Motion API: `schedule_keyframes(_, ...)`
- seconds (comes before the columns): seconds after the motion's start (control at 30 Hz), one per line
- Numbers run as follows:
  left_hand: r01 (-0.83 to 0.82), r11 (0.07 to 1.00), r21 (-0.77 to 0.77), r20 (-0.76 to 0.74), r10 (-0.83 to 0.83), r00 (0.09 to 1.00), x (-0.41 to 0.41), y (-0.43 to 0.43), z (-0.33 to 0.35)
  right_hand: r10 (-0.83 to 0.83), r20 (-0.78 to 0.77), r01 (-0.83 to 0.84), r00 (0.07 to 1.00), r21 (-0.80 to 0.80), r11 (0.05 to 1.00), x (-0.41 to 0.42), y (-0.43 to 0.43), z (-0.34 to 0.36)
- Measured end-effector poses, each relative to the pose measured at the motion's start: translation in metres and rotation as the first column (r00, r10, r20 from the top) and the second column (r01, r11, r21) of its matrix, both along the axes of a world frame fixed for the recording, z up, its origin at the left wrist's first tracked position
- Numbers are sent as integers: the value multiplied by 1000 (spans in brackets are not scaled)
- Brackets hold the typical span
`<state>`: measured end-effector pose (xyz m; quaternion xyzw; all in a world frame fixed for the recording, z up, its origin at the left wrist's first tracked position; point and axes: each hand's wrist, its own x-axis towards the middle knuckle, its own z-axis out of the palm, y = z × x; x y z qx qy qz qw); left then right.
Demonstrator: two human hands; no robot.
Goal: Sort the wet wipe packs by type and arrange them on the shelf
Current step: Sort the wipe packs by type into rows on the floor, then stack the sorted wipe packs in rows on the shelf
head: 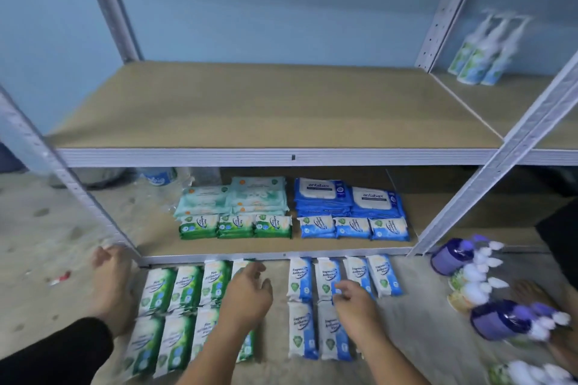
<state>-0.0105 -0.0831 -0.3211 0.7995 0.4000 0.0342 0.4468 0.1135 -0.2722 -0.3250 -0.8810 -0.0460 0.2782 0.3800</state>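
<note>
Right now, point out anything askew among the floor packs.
The two rightmost blue packs in the far row lean left, unlike their straight neighbours. A red scrap lies on the floor, left.

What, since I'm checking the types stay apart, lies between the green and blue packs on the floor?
Only bare floor separates the green packs from the blue packs in the head view; the left hand slightly overhangs it.

On the lower shelf [312, 245], small packs [236, 226] line the front, larger packs [322, 194] behind. On the floor [40, 228] before it, Pine packs [184, 287] lie left of Fragrance packs [298, 278]; bottles [450, 255] further right.
</note>
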Motion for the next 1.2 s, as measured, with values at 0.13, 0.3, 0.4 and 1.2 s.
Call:
schedule_keyframes(0.13, -38, 999, 3, 78, 38, 996, -19, 10, 38, 43, 31, -44, 999, 34, 998, -15, 17, 35)
schedule_keyframes(0.3, -52, 999, 5, 99, 51, 994, -24, 31, 63, 110, 58, -114, 992, 78, 990, -14, 46, 69)
schedule_keyframes(0.4, -57, 998, -24, 91, 59, 994, -16, 49, 66, 160, 74, -166, 984, 70, 984, -2, 67, 79)
schedule_keyframes(1.2, -206, 971, 119, 53, 201, 978, 191, 259, -77, 215, -255, -164, 943, 207, 964, 206, 309, -93)
